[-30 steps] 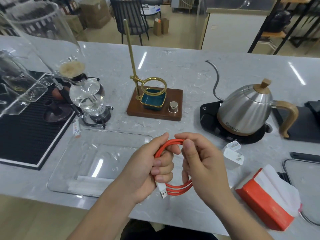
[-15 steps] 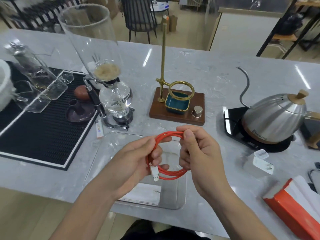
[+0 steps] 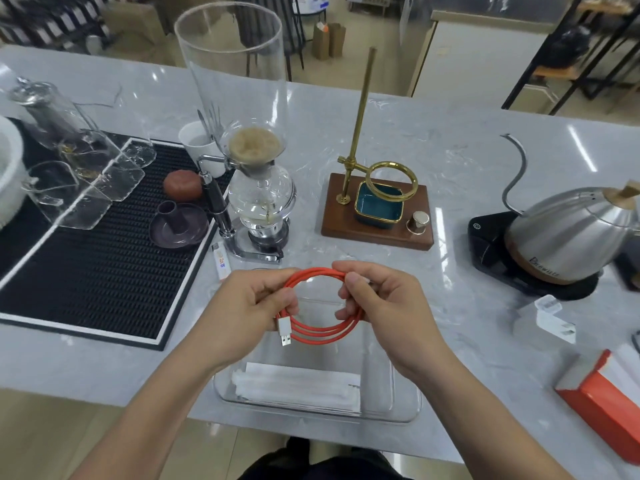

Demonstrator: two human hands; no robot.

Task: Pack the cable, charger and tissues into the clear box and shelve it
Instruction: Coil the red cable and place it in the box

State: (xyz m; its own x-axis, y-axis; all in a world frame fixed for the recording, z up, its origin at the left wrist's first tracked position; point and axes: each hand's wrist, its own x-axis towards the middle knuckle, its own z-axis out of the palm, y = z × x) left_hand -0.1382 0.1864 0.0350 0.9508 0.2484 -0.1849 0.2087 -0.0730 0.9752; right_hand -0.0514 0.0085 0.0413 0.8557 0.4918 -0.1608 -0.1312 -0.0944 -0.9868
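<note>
Both hands hold a coiled orange cable [image 3: 320, 332] above the clear box [image 3: 401, 407]. My left hand [image 3: 249, 306] pinches the coil's left side, where a white USB plug hangs down. My right hand [image 3: 384, 306] grips its right side. The clear box lies at the near table edge under my hands, with a white paper packet inside. The white charger [image 3: 554, 322] rests on the marble to the right. An orange tissue pack [image 3: 609, 400] with white tissues showing lies at the far right.
A glass siphon coffee maker [image 3: 256, 188] and a black ribbed mat [image 3: 93, 251] with glassware stand to the left. A brass stand on a wooden base [image 3: 377, 216] is straight ahead. A steel gooseneck kettle [image 3: 568, 230] sits right.
My hands have carried the coiled cable leftwards until it hangs over the clear box. The view has swung left, so the charger and tissue pack now sit further right.
</note>
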